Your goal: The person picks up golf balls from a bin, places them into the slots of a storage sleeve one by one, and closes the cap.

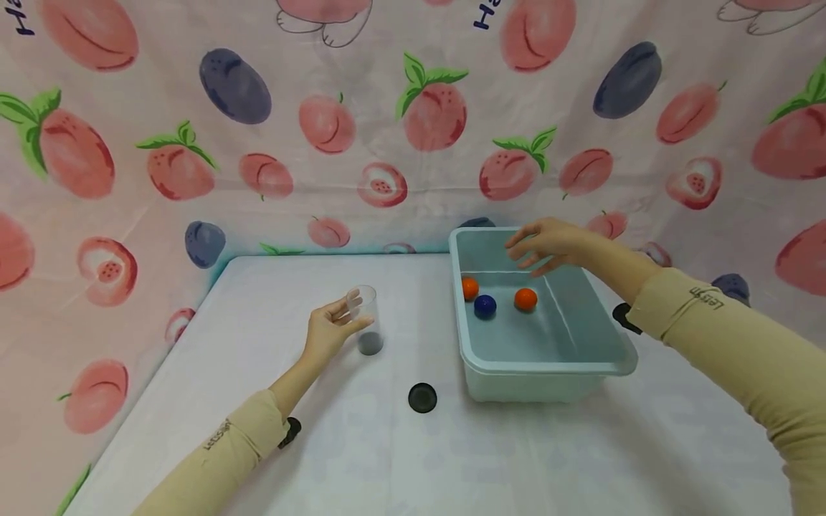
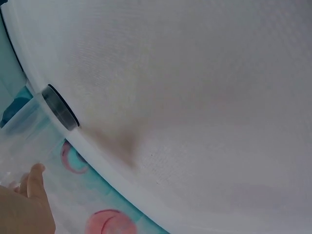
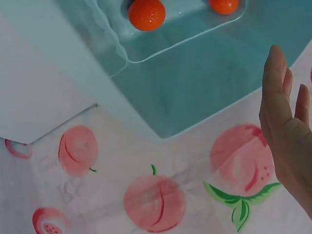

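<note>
My left hand grips a clear cylinder with a dark grey end, thumb on the near side. In the left wrist view, the cylinder shows at the left edge, its dark end toward the tabletop. My right hand hovers over the far part of a pale blue-green tub, holding nothing, fingers loosely spread. Inside the tub lie two orange balls, one near the middle and one by the left wall, plus a dark blue ball between them.
A round black disc lies flat on the white table, left of the tub's near corner. Behind the table hangs a fruit-printed cloth, which also covers the left side. The tub's raised walls surround the balls.
</note>
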Demonstrator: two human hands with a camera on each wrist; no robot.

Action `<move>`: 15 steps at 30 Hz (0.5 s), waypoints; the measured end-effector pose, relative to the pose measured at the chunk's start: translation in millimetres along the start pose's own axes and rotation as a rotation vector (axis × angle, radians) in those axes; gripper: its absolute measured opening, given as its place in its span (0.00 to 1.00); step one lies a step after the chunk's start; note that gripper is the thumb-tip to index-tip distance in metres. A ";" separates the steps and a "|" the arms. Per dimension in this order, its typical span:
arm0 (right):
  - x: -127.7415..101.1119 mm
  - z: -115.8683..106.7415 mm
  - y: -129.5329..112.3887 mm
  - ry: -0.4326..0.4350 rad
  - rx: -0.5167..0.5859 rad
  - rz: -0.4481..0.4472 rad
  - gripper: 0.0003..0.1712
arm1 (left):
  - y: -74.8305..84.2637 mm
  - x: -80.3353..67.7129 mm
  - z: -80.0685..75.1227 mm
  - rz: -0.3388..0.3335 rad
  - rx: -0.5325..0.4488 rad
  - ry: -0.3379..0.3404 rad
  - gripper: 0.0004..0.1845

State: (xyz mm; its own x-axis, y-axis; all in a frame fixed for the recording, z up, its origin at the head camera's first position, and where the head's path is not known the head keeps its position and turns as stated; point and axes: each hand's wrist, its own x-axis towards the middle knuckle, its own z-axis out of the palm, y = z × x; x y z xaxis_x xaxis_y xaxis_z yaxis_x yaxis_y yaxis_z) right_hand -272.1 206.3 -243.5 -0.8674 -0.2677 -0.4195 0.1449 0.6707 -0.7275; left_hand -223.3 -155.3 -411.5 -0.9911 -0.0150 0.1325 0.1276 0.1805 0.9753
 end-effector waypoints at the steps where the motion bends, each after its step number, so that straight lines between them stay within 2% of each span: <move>1: 1.8 0.4 -0.2 -0.004 0.006 0.002 0.30 | 0.3 0.3 0.4 -0.001 0.003 -0.002 0.31; 9: 22.8 6.0 -0.6 -0.034 0.019 -0.006 0.29 | 3.6 0.0 -1.5 0.005 0.028 0.009 0.31; 15: 40.0 11.6 7.7 -0.050 0.047 0.040 0.29 | 2.9 -0.3 -1.6 -0.026 0.016 -0.013 0.32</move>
State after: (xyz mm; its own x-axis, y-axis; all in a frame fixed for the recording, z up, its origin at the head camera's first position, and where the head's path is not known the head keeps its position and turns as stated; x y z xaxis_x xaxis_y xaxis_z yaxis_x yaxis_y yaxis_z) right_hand -300.1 192.7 -272.2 -0.8359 -0.2764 -0.4743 0.2019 0.6486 -0.7339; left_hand -222.5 -156.3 -408.5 -0.9945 -0.0073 0.1047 0.1013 0.1960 0.9754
